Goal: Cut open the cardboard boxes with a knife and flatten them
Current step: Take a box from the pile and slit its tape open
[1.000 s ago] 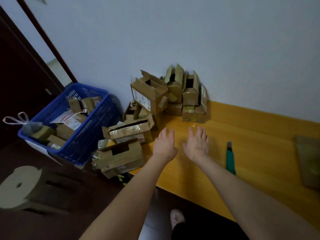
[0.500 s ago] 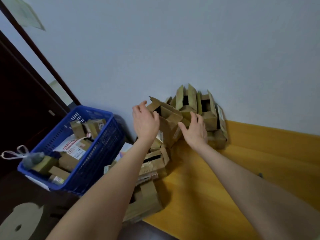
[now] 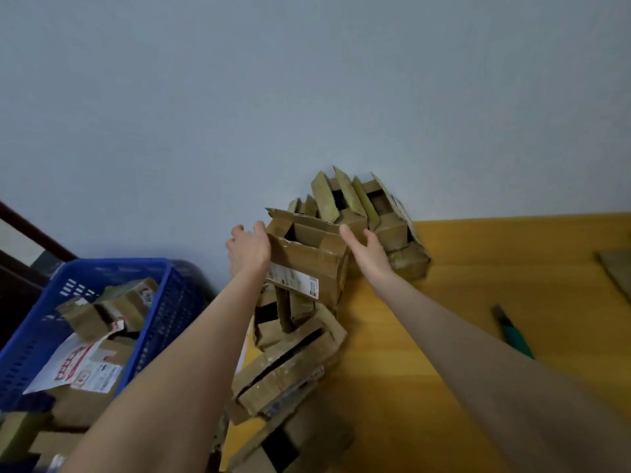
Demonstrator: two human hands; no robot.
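Blue plastic mesh basket, left of the grip, holds further cartons and a printed sheet.

Task item: brown corrugated cardboard box with a white label. It sits on top of a loose pile of cartons directly below the grip, with its top flaps open.
- Handling, as judged: empty and light, with stiff walls that buckle if squeezed hard. The flaps are weak.
- Take hold on two opposite side walls, not on the flaps.

Grip:
- The left hand lies against the left wall. Its thumb is on the top corner and its fingers curl round the far edge.
- The right hand is flat on the right wall, fingers straight, thumb raised beside a flap.
- The box is clamped between both hands.

Right of the grip:
- A stack of open cartons stands just behind the right hand, against the wall.
- The yellow wooden table extends to the right.
- The green-handled knife lies on it, well apart from both hands.
- A flat cardboard sheet lies at the far edge.
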